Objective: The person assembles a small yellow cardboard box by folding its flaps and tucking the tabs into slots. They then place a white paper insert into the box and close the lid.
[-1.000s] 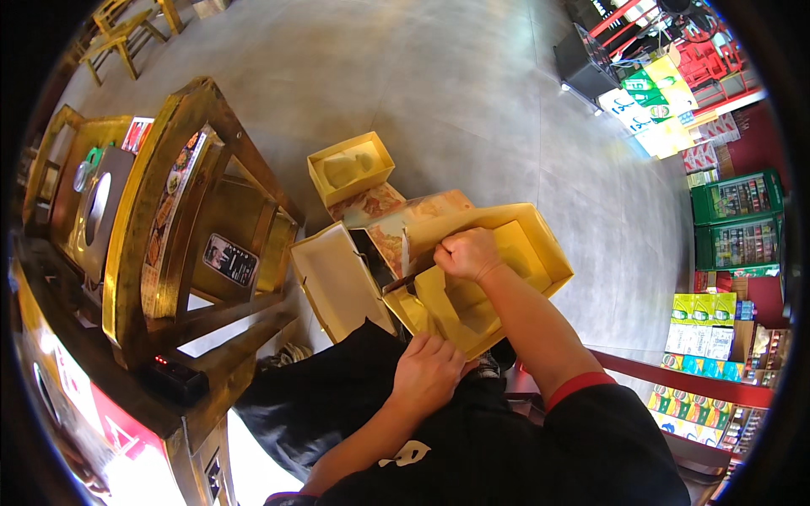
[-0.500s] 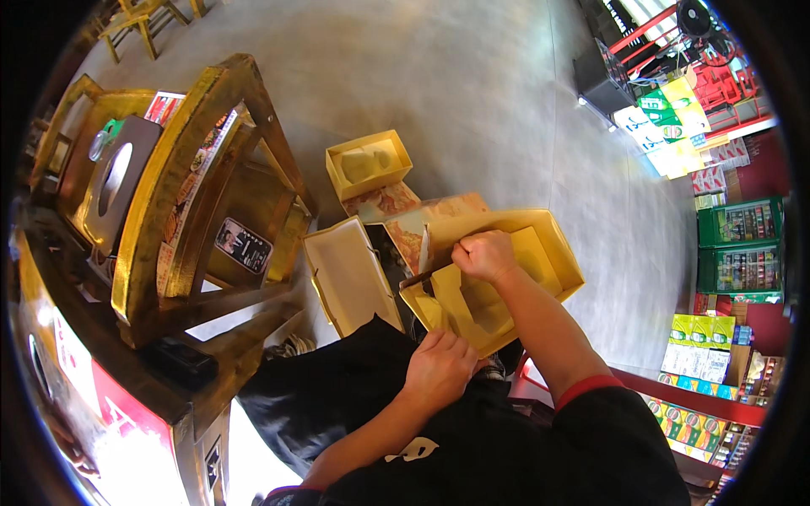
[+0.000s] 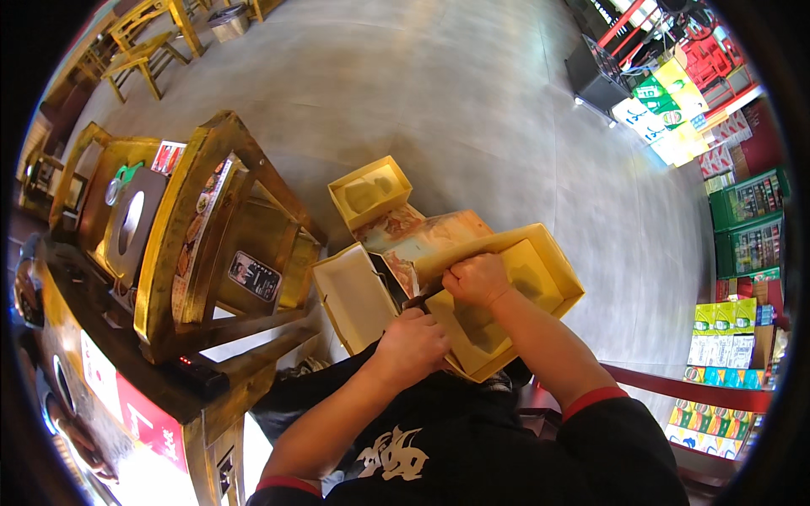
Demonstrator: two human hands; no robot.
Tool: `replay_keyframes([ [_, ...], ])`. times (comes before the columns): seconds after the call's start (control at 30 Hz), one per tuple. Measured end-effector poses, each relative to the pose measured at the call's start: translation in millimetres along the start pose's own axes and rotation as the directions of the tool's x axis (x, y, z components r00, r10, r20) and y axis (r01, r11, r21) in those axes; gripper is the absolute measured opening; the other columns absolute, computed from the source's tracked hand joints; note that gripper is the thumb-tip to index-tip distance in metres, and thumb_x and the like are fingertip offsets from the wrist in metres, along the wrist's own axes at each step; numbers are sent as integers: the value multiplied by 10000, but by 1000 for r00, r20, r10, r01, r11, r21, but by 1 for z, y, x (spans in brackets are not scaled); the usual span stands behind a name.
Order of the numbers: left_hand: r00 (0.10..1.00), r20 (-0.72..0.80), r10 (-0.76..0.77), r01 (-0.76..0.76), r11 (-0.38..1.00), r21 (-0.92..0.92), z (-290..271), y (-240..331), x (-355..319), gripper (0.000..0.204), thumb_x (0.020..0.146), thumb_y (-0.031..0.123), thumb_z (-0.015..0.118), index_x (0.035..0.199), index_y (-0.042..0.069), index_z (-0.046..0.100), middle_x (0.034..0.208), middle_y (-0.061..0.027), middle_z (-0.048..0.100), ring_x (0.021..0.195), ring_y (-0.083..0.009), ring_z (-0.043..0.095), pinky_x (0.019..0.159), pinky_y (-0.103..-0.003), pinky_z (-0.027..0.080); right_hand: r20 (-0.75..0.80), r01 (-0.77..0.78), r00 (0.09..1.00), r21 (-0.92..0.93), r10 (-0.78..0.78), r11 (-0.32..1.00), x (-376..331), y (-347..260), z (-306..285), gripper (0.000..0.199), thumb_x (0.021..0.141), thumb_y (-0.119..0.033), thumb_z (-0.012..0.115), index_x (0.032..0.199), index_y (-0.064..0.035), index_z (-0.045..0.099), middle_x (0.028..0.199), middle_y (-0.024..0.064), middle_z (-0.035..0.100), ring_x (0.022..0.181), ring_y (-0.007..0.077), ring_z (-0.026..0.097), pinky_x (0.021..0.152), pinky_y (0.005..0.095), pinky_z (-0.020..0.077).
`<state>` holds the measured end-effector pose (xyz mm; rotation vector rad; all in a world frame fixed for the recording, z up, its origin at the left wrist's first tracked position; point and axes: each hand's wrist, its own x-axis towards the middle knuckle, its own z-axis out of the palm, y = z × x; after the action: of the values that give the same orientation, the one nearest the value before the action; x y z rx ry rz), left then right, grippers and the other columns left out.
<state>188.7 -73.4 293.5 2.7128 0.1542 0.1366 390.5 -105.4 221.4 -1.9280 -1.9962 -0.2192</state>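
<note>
A yellow cardboard box [image 3: 553, 291] with a shaped hollow in its insert lies tilted in front of me. My right hand [image 3: 479, 280] is closed in a fist on its upper left wall. Lower down, my left hand [image 3: 411, 344] grips the box's near left edge, where a dark strip runs between the two hands. The fingertips of both hands are partly hidden. Left of the box rests an open, pale-lined box part [image 3: 359, 295]. Beyond it stands a smaller yellow box [image 3: 371, 192], also with a hollow, next to printed cardboard panels [image 3: 434, 229].
On my left are a wooden chair-like frame [image 3: 190, 253] and a wooden table [image 3: 84, 337]. A dark tissue box [image 3: 126, 215] stands nearby. Green crates [image 3: 751, 219] and stacked drink cartons [image 3: 721, 337] line the right side. A dark speaker-like box [image 3: 593, 76] stands far right.
My left hand has moved up and left along the box edge, closer to the dark strip. My right hand has shifted slightly down and left. The whole view has turned a little.
</note>
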Motion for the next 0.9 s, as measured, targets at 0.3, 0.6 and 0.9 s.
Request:
replay_keyframes([
  [0.3, 992, -123, -42, 38, 999, -30, 15, 25, -1, 210, 622, 271, 665, 672, 111, 539, 700, -7, 516, 715, -179, 534, 674, -298, 417, -8, -15, 1000, 127, 16, 992, -14, 16, -5, 231, 659, -205, 585, 447, -115, 562, 472, 74, 548, 418, 259, 543, 423, 377, 448],
  [0.6, 956, -257, -143, 120, 987, -102, 25, 31, -16, 150, 667, 228, 608, 650, 106, 521, 679, -18, 485, 692, -174, 516, 670, -289, 410, 54, 5, 998, 114, -12, 994, -6, 18, -5, 213, 656, -195, 580, 462, -110, 561, 489, 70, 555, 431, 264, 541, 442, 379, 450],
  [0.9, 957, -248, -152, 123, 984, -129, 23, 37, -22, 139, 663, 209, 617, 656, 103, 528, 673, -17, 481, 688, -173, 516, 669, -286, 409, 58, -24, 998, 153, 15, 988, -9, 16, -7, 227, 662, -189, 585, 454, -107, 550, 486, 73, 547, 437, 277, 535, 439, 380, 444],
])
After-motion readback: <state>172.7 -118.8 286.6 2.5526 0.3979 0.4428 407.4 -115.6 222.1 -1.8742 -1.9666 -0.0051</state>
